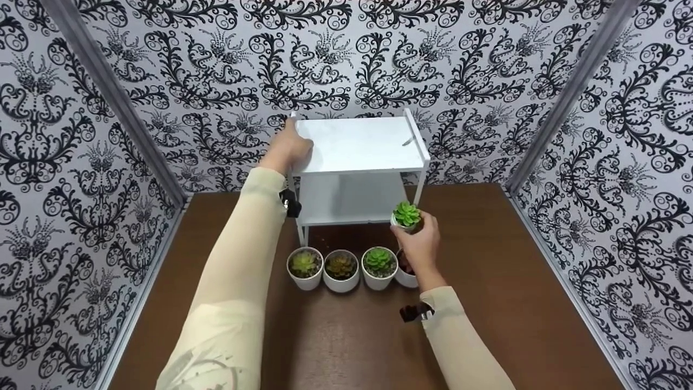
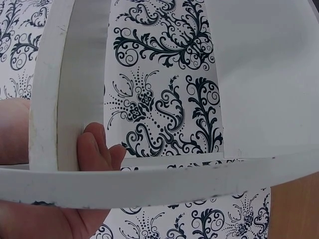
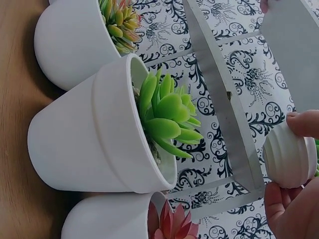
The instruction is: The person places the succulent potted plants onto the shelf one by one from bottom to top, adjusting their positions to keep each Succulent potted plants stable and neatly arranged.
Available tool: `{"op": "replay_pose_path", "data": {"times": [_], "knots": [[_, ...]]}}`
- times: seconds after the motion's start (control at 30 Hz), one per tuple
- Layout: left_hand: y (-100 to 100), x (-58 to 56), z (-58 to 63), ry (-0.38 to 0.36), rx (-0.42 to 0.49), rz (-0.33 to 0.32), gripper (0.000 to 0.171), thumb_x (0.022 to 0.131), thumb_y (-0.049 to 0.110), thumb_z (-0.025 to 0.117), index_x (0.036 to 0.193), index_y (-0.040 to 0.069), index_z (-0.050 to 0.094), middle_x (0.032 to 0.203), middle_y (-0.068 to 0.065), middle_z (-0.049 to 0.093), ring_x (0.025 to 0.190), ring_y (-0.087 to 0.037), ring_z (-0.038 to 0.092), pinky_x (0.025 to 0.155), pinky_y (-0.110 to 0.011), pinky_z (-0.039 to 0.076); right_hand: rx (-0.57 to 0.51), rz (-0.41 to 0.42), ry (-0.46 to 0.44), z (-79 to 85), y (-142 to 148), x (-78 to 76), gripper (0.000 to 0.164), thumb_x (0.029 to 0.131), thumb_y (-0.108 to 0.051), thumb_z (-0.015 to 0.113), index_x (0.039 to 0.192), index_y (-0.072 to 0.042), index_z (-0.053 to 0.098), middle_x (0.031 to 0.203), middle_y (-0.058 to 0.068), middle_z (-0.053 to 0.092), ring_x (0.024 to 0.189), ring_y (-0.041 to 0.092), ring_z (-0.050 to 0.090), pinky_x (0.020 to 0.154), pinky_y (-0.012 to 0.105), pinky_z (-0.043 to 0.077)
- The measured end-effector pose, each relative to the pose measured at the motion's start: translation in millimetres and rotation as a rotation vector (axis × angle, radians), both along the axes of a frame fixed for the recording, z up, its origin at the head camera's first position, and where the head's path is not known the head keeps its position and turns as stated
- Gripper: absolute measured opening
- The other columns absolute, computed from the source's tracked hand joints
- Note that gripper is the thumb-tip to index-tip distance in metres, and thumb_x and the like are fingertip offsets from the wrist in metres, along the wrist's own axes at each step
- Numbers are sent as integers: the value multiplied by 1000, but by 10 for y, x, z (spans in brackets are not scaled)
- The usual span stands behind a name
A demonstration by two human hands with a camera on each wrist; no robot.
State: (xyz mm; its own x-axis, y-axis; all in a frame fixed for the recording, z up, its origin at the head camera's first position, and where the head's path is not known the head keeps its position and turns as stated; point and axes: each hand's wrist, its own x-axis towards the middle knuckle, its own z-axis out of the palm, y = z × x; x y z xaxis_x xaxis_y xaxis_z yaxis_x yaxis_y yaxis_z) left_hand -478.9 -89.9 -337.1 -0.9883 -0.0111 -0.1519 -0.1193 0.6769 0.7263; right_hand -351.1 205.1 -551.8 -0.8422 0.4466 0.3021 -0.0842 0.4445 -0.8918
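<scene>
My left hand [image 1: 290, 147] grips the left end of a white two-tier shelf [image 1: 357, 146]; in the left wrist view its fingers [image 2: 94, 149] curl round the side rail. With thumb and fingers, my right hand [image 1: 422, 241] holds a small potted succulent [image 1: 406, 214] upright by its ribbed white pot [image 3: 288, 157], in front of the shelf's right side. Below it, a row of white-potted succulents stands on the table: a pale green one [image 1: 305, 265], a brownish one [image 1: 341, 268], a bright green one [image 1: 379, 265] and a red one [image 3: 172, 221], partly hidden by my right hand in the head view.
The shelf's lower tier [image 1: 352, 197] sits under the top board, just behind the pot row. Brown table [image 1: 487, 271] extends to both sides. Patterned walls [image 1: 335, 65] close in the back, left and right.
</scene>
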Motion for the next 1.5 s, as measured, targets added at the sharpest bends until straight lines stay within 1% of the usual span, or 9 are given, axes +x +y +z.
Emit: {"op": "replay_pose_path", "data": {"times": [0.07, 0.23, 0.3, 0.4, 0.63, 0.83, 1.03, 1.3, 1.5], "knots": [[3, -3, 1, 2, -2, 0, 90, 100, 17, 54, 173, 23, 0, 173, -20, 33, 154, -38, 41, 128, -51, 38, 1, -10, 4, 5, -12, -5, 71, 74, -23, 94, 133, 2, 64, 130, 22, 63, 125, 40, 61, 114, 52, 48], [9, -13, 1, 19, -38, -6, 89, 100, 18, 55, 172, 18, 3, 172, -23, 32, 158, -40, 35, 132, -53, 31, -17, -27, 10, 22, -44, 3, 70, 74, -23, 93, 133, 1, 64, 127, 22, 62, 122, 40, 60, 111, 54, 49], [11, -13, 3, 19, -46, -6, 90, 100, 18, 55, 172, 18, 2, 173, -23, 30, 160, -40, 32, 133, -53, 27, -21, -32, 10, 27, -54, 6, 69, 74, -23, 93, 132, 0, 64, 126, 21, 62, 122, 40, 60, 111, 53, 49], [9, -15, 7, 2, -38, -3, 91, 100, 18, 55, 173, 19, 0, 175, -21, 28, 161, -40, 30, 134, -53, 26, -22, -42, 11, 28, -69, 0, 70, 73, -22, 94, 132, 1, 65, 127, 21, 63, 123, 40, 61, 112, 53, 49], [6, -10, 6, -12, -24, 11, 93, 100, 17, 55, 173, 22, -2, 176, -19, 26, 161, -39, 30, 133, -53, 28, -52, -59, 0, 49, -111, 5, 72, 73, -24, 95, 133, 1, 65, 127, 22, 64, 124, 41, 61, 114, 52, 48], [16, 10, 9, -3, 0, 10, 92, 99, 16, 55, 173, 21, 1, 175, -20, 28, 160, -39, 32, 132, -53, 30, -38, -78, -10, 44, -133, 1, 72, 74, -24, 95, 133, 2, 64, 127, 23, 63, 124, 42, 61, 113, 53, 48], [18, 30, 28, 6, -15, -1, 90, 100, 17, 54, 173, 20, 1, 174, -21, 30, 159, -40, 34, 132, -52, 31, -32, -91, -25, 43, -153, -8, 73, 74, -25, 96, 134, 1, 64, 129, 23, 63, 125, 42, 61, 113, 53, 49], [12, -20, 2, 15, -31, 2, 88, 101, 20, 54, 172, 20, 2, 173, -19, 32, 159, -37, 35, 133, -50, 29, -75, -106, -86, 102, -205, 6, 75, 77, -27, 94, 139, -2, 61, 136, 20, 61, 131, 40, 58, 116, 53, 48], [3, -9, -9, 13, -19, 5, 89, 100, 19, 55, 172, 20, 3, 173, -20, 32, 159, -38, 35, 133, -52, 28, -74, -122, -53, 67, -234, -5, 74, 75, -27, 95, 137, -1, 62, 134, 21, 61, 129, 41, 59, 116, 53, 47]]}}
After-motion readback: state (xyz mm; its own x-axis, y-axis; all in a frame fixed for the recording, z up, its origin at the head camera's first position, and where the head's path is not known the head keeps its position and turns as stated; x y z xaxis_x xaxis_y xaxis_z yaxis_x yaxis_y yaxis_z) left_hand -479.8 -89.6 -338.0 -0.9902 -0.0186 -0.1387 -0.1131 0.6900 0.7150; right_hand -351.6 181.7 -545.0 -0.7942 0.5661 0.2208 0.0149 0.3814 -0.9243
